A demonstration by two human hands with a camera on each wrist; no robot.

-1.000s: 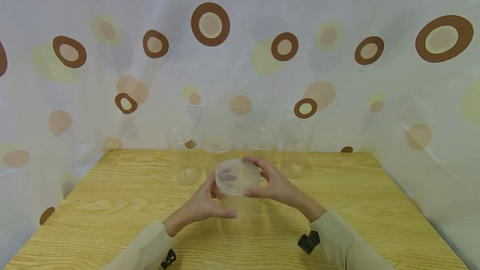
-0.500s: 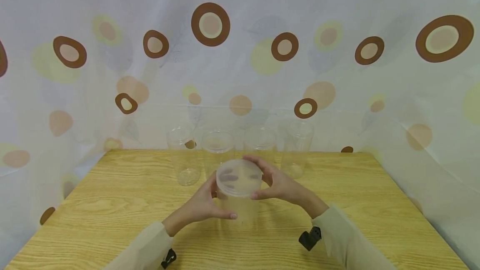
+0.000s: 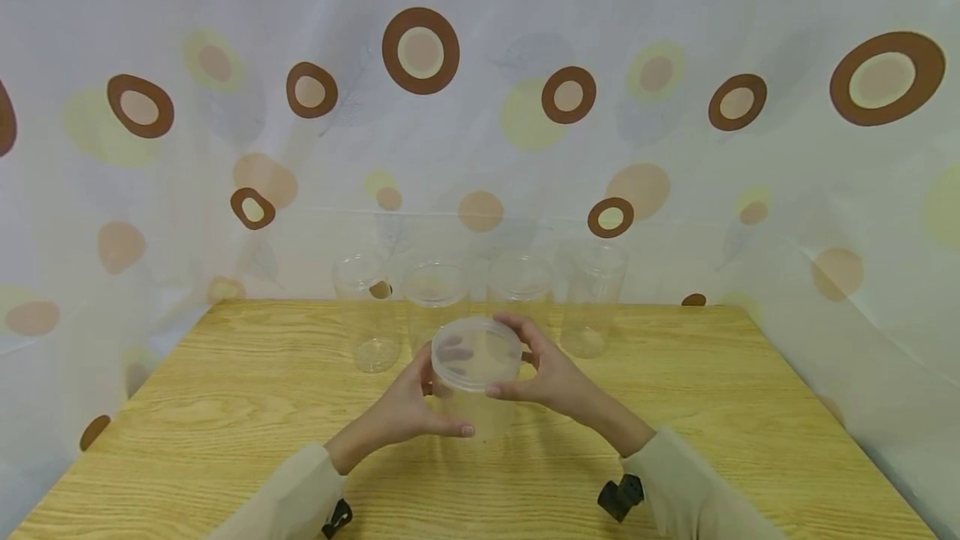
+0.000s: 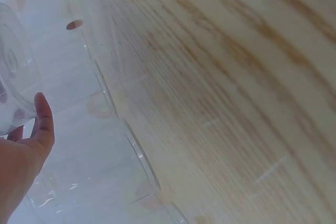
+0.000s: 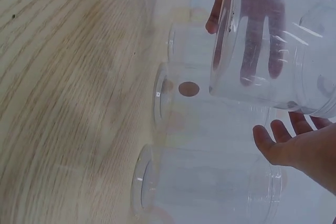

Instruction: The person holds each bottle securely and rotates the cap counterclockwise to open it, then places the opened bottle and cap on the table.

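Note:
A clear plastic jar (image 3: 483,417) with a frosted, translucent lid (image 3: 480,351) stands between both hands, tilted slightly in the head view. My left hand (image 3: 411,408) grips the jar's body from the left, thumb along the near side. Its fingers show through the clear wall of the jar (image 5: 268,40) in the right wrist view. From the right, my right hand (image 3: 553,369) holds the lid by its edge, with the thumb at the near rim and the fingers at the far rim. In the left wrist view only part of the left hand (image 4: 26,150) and the jar (image 4: 13,72) shows.
Several clear jars stand in a row at the back of the wooden table (image 3: 225,407), including a tall narrow jar (image 3: 367,307) at the left and another narrow jar (image 3: 595,298) at the right. A patterned cloth (image 3: 480,148) hangs behind them.
My right thumb has shifted a little right along the lid's rim and then back left. Jar and lid have moved slightly with it. The left hand keeps its hold.

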